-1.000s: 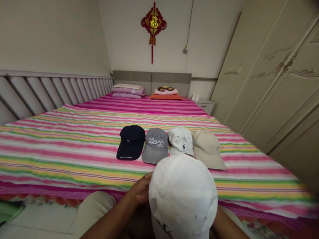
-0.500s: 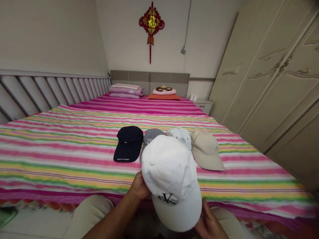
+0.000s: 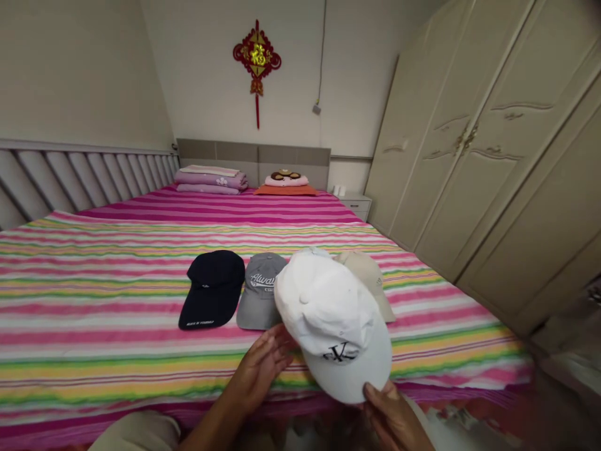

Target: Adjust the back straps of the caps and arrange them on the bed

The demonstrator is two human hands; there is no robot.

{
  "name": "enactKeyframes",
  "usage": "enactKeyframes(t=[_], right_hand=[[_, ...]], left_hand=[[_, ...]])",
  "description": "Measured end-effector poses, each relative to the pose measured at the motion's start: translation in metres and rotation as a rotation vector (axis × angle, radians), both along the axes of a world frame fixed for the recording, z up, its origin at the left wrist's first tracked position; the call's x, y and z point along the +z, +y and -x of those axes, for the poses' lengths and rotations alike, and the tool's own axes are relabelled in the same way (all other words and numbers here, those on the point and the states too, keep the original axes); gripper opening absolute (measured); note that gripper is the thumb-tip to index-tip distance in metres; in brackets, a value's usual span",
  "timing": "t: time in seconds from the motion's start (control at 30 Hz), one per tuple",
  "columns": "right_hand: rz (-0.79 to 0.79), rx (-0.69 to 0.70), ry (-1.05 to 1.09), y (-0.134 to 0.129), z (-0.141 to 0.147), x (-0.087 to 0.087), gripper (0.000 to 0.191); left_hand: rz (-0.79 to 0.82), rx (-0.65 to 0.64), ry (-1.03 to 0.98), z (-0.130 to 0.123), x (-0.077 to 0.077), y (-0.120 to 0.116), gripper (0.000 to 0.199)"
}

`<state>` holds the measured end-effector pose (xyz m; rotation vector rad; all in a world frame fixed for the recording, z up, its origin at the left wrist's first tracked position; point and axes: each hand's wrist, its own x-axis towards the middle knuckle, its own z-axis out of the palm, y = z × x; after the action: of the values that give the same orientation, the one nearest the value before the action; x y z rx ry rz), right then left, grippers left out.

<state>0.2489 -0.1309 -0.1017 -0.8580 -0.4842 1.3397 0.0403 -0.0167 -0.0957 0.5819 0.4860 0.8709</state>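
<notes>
Head view, one white cap point(image 3: 333, 319): black lettering above the brim, crown tilted up and to the left, brim pointing down toward the lower right; held above the near edge of the bed, in front of a row of other caps.

Right hand point(image 3: 394, 416): closed on the brim edge of the white cap, thumb on the upper face, fingers beneath.

Left hand point(image 3: 263, 366): loosely open, fingers slightly curled, palm turned toward the crown; fingertips just beside its left edge, contact cannot be told.

Row of caps, left to right, lying on a striped cover point(image 3: 117, 319):
– Navy cap point(image 3: 213, 291), small pale lettering along the brim; fully in view.
– Grey cap point(image 3: 258, 307), white script on the front; right side hidden by the held piece.
– Pale cap point(image 3: 317, 251), only a sliver of its crown showing.
– Beige cap point(image 3: 369, 275), partly covered, brim toward the lower right.

Surroundings: folded purple bedding point(image 3: 206, 181) at the far left of the bed; grey headboard point(image 3: 295, 163); red wall ornament point(image 3: 257, 55) above; cream wardrobe point(image 3: 469, 188) to the right.
</notes>
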Motion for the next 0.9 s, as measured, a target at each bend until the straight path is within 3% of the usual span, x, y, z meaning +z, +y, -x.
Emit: enactKeyframes(t=[0.13,0.23,0.3,0.43,0.57,0.77,0.9], right_hand=[[-0.071,-0.205,-0.034,0.017,-0.051,0.022,0.065],[-0.148,-0.361,-0.069,0.034,-0.090,0.044,0.070],[-0.196,-0.408,-0.104,0.045,-0.114,0.058,0.059],[-0.132,-0.565,-0.028,0.067,-0.158,0.073,0.032],[-0.059,-0.637,0.015,0.084,-0.194,0.061,0.032],[0.180,-0.612,0.045,0.091,-0.226,0.016,0.021],[0.217,-0.570,0.020,0.091,-0.240,-0.003,0.013]], left_hand=[[-0.124,-0.023,0.353,0.010,-0.025,0.006,0.025],[-0.228,-0.068,0.504,0.013,-0.037,0.012,0.031],[-0.255,-0.081,0.528,0.014,-0.040,0.014,0.033],[-0.238,-0.077,0.536,0.013,-0.041,0.016,0.033],[-0.230,-0.085,0.540,0.013,-0.042,0.017,0.034],[-0.222,-0.076,0.548,0.014,-0.049,0.020,0.036],[-0.224,-0.072,0.547,0.014,-0.050,0.019,0.036]])
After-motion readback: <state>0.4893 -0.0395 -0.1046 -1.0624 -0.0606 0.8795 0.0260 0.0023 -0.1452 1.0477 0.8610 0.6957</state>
